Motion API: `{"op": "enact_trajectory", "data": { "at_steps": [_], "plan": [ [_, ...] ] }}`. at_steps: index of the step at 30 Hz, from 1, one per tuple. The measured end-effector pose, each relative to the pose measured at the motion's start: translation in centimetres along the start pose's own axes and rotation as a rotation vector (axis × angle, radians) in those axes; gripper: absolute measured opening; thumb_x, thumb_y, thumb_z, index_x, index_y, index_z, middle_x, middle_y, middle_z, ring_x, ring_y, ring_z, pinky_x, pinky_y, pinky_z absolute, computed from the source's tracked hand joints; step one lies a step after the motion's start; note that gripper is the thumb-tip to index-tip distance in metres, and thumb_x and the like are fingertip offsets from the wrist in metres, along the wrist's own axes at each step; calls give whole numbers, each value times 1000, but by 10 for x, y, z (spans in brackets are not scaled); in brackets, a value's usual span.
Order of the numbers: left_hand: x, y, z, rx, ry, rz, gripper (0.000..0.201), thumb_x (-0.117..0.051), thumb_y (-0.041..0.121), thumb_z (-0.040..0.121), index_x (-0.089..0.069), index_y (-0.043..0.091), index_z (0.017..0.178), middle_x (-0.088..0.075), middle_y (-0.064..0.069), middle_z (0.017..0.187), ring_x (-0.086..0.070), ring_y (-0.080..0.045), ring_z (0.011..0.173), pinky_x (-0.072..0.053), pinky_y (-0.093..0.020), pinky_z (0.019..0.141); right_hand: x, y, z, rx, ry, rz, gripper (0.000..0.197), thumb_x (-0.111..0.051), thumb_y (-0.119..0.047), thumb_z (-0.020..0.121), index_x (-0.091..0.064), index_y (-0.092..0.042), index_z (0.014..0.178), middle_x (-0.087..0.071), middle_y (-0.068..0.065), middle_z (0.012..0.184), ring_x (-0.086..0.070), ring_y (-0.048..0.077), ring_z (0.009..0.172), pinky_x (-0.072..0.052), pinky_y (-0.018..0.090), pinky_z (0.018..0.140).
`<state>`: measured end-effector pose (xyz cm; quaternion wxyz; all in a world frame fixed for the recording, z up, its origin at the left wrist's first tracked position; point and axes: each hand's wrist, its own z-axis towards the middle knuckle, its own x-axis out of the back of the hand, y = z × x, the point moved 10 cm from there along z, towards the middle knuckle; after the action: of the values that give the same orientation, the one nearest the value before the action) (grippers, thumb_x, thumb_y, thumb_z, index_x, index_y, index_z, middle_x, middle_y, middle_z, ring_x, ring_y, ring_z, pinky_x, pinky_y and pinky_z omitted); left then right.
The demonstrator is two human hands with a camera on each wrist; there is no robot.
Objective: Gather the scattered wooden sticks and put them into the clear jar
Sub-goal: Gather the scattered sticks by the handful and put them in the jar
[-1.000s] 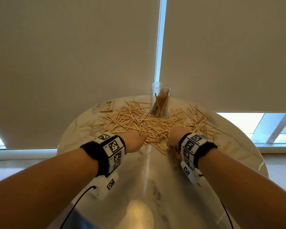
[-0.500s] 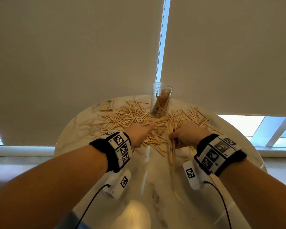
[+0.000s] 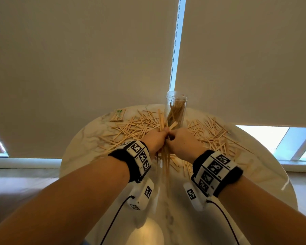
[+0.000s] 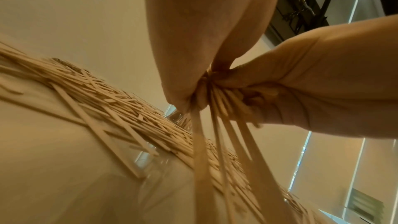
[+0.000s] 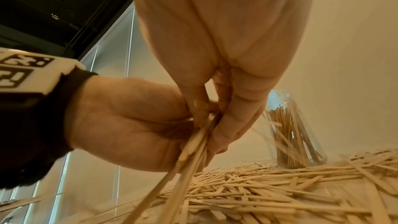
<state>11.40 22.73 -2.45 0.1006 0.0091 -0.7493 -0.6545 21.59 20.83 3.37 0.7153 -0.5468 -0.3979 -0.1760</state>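
Both hands meet over the middle of the round marble table [image 3: 265, 167], just in front of the clear jar [image 3: 175, 110], which stands upright and holds several sticks. My left hand [image 3: 158, 137] and right hand [image 3: 179, 138] together grip one bundle of wooden sticks [image 3: 165, 165]; its long ends hang down towards me. In the left wrist view, the left hand [image 4: 189, 98] and right hand [image 4: 301, 94] curl round the bundle [image 4: 217, 142]. The right wrist view shows the same grip [image 5: 193, 156] and the jar [image 5: 288, 135] behind. Scattered sticks [image 3: 136, 126] cover the table on both sides.
A small wrapped packet of sticks [image 3: 118, 114] lies at the far left of the table. More loose sticks [image 3: 212, 135] spread to the right of the jar. Roller blinds hang close behind the table. The near part of the tabletop shows bare marble.
The hands, apart and low on the pile a second ago, have swept inwards and closed together. A bundle of sticks now stands gathered between them, raised off the table near the jar.
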Motion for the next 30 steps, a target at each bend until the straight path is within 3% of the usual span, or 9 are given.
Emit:
{"op": "enact_trajectory", "data": {
  "at_steps": [4,7,11,14,16,19,22,26,30],
  "plan": [
    [11,-21,31,-6,53,24,70,-48,70,71,-72,14,104,-73,-16,99,-68,-39,96,-54,-55,93,-6,1,1,3,-14,-31,13,-62,-19,92,-75,-15,90,-73,6,79,-71,22,76,-61,39,72],
    [13,-34,47,18,71,11,83,-46,77,63,-68,11,108,-70,-21,107,-66,-44,104,-51,-59,96,-6,6,2,-6,-6,-2,7,-69,-15,86,-76,-14,84,-74,6,80,-72,24,77,-60,45,75],
    [15,-8,21,-31,144,-47,46,-46,56,86,-64,17,101,-71,-14,105,-67,-37,102,-52,-57,96,-1,12,0,-17,25,35,13,-78,-18,80,-70,-18,90,-73,1,86,-70,19,82,-60,42,80],
    [16,3,14,-60,173,-166,34,-46,41,98,-62,11,93,-70,-8,84,-69,-28,85,-56,-55,88,3,16,0,-18,58,24,19,-78,-15,79,-64,-20,91,-70,-1,89,-69,19,84,-60,42,79],
    [19,11,13,-95,187,-268,25,-44,27,105,-58,10,93,-61,-3,72,-63,-19,66,-58,-45,75,6,21,0,-36,71,52,21,-78,-11,80,-63,-20,92,-70,0,89,-70,19,84,-61,42,78],
    [24,23,7,-114,179,-410,16,-37,18,107,-51,13,103,-48,1,70,-44,-10,52,-46,-28,51,17,27,0,-49,92,91,22,-76,-10,84,-62,-18,99,-70,1,90,-71,16,83,-61,38,79],
    [27,27,4,-108,151,-434,18,-35,21,109,-49,13,99,-41,2,67,-36,-8,50,-34,-23,46,39,22,2,-4,195,117,21,-76,-12,86,-63,-17,102,-70,-1,88,-70,14,80,-60,32,78],
    [13,28,-7,-108,55,-370,26,-37,29,109,-49,13,92,-49,0,70,-45,-10,57,-40,-24,52,69,5,5,93,391,154,14,-73,-15,87,-65,-22,96,-68,-9,86,-66,6,80,-53,20,68],
    [-10,32,-22,-86,-32,-322,33,-34,30,110,-59,8,111,-70,-9,95,-66,-22,80,-57,-35,69,77,-16,11,157,441,165,11,-69,-16,90,-65,-22,99,-67,-10,89,-65,2,80,-42,8,58]
  ]
}}
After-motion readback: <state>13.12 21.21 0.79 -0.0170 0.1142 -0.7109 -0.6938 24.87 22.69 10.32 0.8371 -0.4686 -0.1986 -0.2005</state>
